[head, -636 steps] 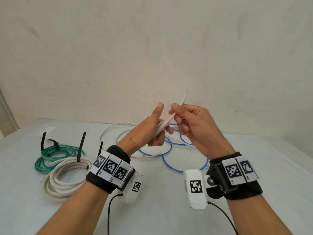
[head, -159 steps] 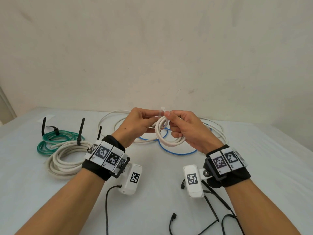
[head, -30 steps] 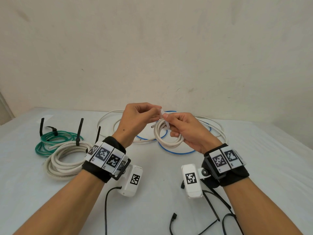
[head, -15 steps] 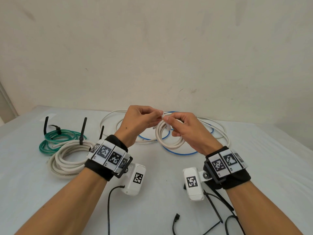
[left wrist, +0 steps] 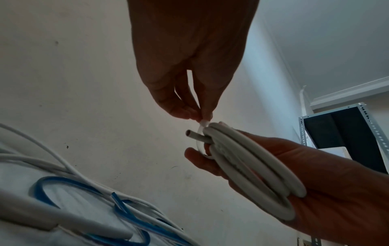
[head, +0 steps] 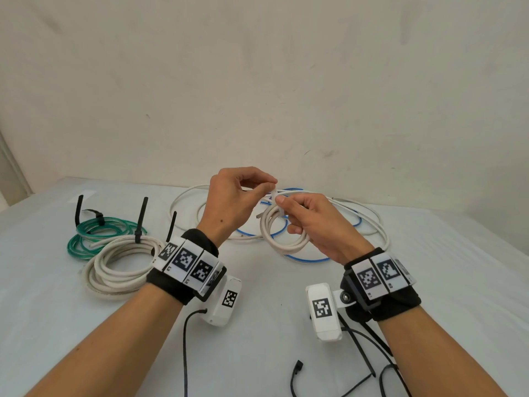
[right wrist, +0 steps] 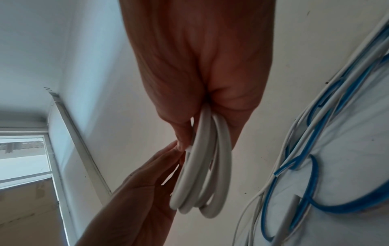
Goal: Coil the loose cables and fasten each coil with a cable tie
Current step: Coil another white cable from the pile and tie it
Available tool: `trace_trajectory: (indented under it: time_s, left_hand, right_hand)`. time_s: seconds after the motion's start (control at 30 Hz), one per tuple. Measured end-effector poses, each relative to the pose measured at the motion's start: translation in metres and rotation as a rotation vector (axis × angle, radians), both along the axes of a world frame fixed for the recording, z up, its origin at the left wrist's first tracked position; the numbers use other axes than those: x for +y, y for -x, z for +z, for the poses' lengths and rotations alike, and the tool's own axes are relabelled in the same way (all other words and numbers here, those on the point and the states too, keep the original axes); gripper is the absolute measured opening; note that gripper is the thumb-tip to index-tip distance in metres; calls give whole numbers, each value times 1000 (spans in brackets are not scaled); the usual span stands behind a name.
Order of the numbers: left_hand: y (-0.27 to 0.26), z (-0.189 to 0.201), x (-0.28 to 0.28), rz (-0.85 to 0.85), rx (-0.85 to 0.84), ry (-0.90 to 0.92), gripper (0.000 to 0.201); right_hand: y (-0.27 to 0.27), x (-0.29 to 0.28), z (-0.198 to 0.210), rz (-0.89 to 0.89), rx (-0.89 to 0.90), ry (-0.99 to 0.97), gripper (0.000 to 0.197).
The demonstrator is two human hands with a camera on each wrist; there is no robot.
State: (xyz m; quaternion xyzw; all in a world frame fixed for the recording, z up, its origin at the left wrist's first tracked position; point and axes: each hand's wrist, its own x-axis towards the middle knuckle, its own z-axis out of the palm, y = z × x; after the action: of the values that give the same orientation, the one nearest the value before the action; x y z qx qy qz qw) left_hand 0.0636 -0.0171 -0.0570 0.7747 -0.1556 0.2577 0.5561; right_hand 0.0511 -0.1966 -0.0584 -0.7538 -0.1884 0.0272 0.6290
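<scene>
Fingers (head: 264,186) of the left hand (head: 229,202) pinch the white cable tie (head: 274,194), just above the small white coil (head: 283,233) gripped by the right hand (head: 315,222), off the surface (head: 57,325).

From the left wrist, the tie (left wrist: 203,124) stands upright, looped round the coil (left wrist: 252,166).

From the right wrist, the coil (right wrist: 206,166) hangs down from the right hand.

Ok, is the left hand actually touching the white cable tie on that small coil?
Touching. The left wrist view shows the left hand pinching the white cable tie at its fingertips, just above the small white coil held in the right hand.
</scene>
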Motion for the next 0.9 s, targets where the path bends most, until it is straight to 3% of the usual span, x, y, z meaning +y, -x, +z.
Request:
trace_trajectory:
  time_s: [0.2, 0.33, 0.6, 0.77, 0.9]
  left_hand:
    - [0, 2, 1, 61, -63, -70, 6]
    - [0, 1, 1, 84, -78, -89, 9]
    - [2, 4, 3, 2, -112, -143, 7]
    - [4, 5, 3, -103, -110, -158, 8]
    - [4, 7, 11, -181, -58, -244, 9]
  right_hand:
    - [-5, 0, -2, 56, 83, -121, 43]
    - [-5, -3, 0, 97, 122, -185, 36]
    - [-9, 0, -7, 69, 119, -178, 50]
    - [-7, 2, -9, 91, 130, -162, 33]
    - [-6, 4, -11, 68, 97, -92, 31]
